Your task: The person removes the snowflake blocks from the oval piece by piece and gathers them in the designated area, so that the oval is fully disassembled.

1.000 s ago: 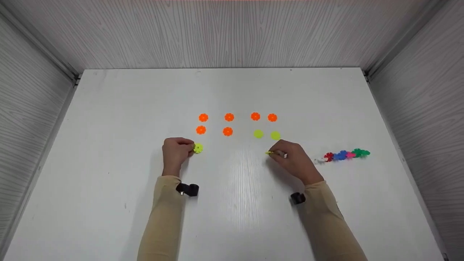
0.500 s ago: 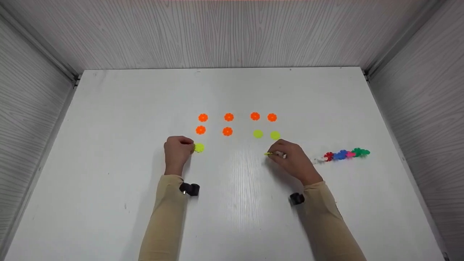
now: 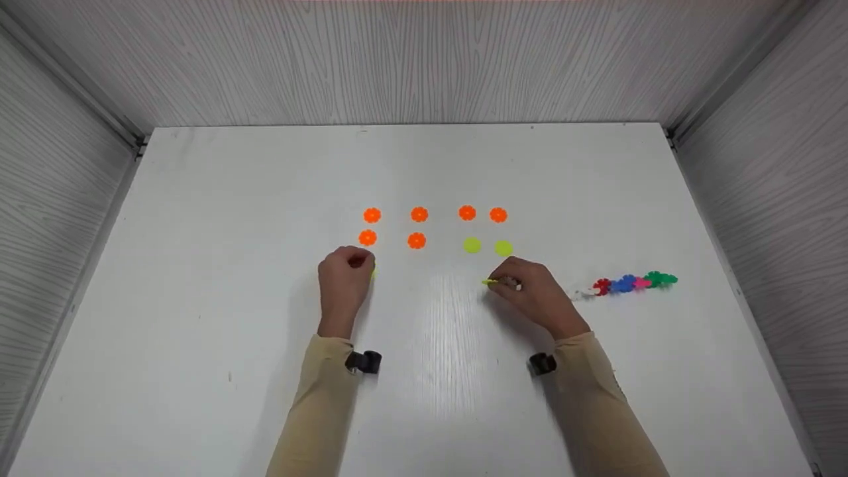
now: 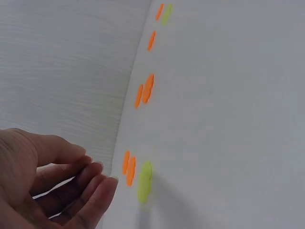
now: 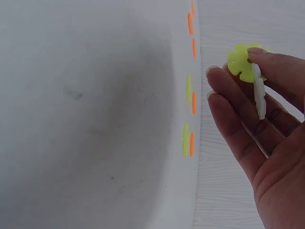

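Note:
In the head view, my left hand (image 3: 346,281) hovers over a yellow-green snowflake disc (image 3: 373,272) and hides most of it. The left wrist view shows that yellow-green disc (image 4: 144,182) lying on the table, just apart from the loosely bent fingertips; nothing is between the fingers. My right hand (image 3: 533,291) is raised at centre right. Between thumb and finger it pinches a yellow-green snowflake disc (image 5: 240,62), with a white snowflake disc (image 5: 259,93) set crosswise against it. Two more yellow-green discs (image 3: 472,245) lie flat beyond the right hand.
Several orange snowflake discs (image 3: 419,214) lie in two rows beyond the hands. To the right is a chain of joined discs (image 3: 623,284) in white, red, blue, pink and green. Walls border the white table (image 3: 199,397) at the back and sides.
My left hand has let go of the yellow-green disc and shifted right, covering most of it. The right hand has stayed almost still with its two discs.

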`<state>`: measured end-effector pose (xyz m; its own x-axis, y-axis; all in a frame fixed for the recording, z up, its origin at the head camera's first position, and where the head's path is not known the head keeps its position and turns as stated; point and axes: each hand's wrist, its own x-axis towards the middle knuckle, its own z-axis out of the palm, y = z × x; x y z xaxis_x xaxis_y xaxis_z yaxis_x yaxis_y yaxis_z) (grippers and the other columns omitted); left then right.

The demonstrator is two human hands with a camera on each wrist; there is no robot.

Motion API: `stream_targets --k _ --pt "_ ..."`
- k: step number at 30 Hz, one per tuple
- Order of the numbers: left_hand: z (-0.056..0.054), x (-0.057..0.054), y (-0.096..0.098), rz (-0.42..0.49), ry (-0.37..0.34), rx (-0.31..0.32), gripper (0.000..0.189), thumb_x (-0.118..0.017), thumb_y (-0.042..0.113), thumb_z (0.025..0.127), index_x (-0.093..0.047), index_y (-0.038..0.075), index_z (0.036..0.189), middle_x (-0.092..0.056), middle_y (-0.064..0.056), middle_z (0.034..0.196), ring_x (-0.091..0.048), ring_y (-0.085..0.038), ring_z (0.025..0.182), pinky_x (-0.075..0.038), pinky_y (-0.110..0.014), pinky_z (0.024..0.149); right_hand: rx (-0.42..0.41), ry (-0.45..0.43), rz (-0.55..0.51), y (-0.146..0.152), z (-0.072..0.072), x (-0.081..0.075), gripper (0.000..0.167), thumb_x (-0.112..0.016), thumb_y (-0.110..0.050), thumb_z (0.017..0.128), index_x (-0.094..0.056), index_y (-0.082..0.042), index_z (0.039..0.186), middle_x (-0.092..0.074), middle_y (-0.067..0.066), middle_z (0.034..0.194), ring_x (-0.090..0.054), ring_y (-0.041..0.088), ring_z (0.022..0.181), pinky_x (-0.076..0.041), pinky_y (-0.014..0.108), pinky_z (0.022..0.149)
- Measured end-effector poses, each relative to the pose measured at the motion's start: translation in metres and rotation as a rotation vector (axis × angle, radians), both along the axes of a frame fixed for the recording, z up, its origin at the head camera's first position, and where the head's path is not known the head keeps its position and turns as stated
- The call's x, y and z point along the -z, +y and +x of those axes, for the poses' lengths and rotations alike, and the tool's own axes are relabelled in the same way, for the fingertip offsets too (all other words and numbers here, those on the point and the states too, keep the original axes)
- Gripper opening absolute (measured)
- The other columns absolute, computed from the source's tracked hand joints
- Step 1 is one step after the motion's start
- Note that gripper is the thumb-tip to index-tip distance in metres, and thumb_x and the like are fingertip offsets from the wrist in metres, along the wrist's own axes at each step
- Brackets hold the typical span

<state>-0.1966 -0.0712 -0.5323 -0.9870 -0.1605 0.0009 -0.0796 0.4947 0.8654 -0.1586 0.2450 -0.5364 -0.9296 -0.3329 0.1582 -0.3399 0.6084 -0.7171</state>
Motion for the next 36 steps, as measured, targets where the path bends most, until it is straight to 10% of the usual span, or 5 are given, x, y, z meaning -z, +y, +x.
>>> stream_targets --k 9,14,24,36 --pt "0.029 0.007 0.059 0.155 0.003 0.529 0.024 -0.068 0.01 0.093 -0.068 0.001 0.115 -0.066 -0.002 0.103 -0.061 -0.016 0.095 -0.054 -0.028 0.084 -0.032 -0.11 -0.031 -0.007 0.001 -0.001 0.004 -0.074 -0.018 0.09 -0.073 -0.018 0.094 -0.065 -0.01 0.087 -0.057 0.014 0.081 -0.05 0.034 0.076" --pt "0.034 0.01 0.082 0.16 0.012 0.662 0.022 -0.068 0.007 0.093 -0.069 0.003 0.114 -0.066 -0.001 0.105 -0.062 -0.014 0.098 -0.054 -0.025 0.084 -0.081 -0.148 -0.048 -0.011 0.002 -0.003 0.005 -0.072 -0.014 0.091 -0.072 -0.019 0.093 -0.067 -0.01 0.085 -0.059 0.012 0.079 -0.053 0.032 0.072" --pt "0.031 0.017 0.094 0.246 0.06 0.599 0.01 -0.069 0.007 0.092 -0.074 0.01 0.1 -0.068 0.004 0.093 -0.062 -0.012 0.086 -0.056 -0.027 0.077 -0.084 -0.151 -0.056 -0.013 0.002 -0.005 0.004 -0.071 -0.021 0.093 -0.073 -0.018 0.094 -0.068 -0.009 0.087 -0.062 0.012 0.08 -0.053 0.033 0.074" --pt "0.029 0.016 0.098 0.579 -0.173 0.435 0.01 -0.065 -0.002 0.092 -0.066 -0.005 0.101 -0.066 -0.014 0.094 -0.068 -0.025 0.081 -0.059 -0.034 0.074 -0.057 -0.131 -0.029 -0.011 0.003 -0.009 0.013 -0.069 -0.022 0.094 -0.075 -0.017 0.104 -0.07 -0.01 0.099 -0.065 0.011 0.09 -0.053 0.039 0.086"
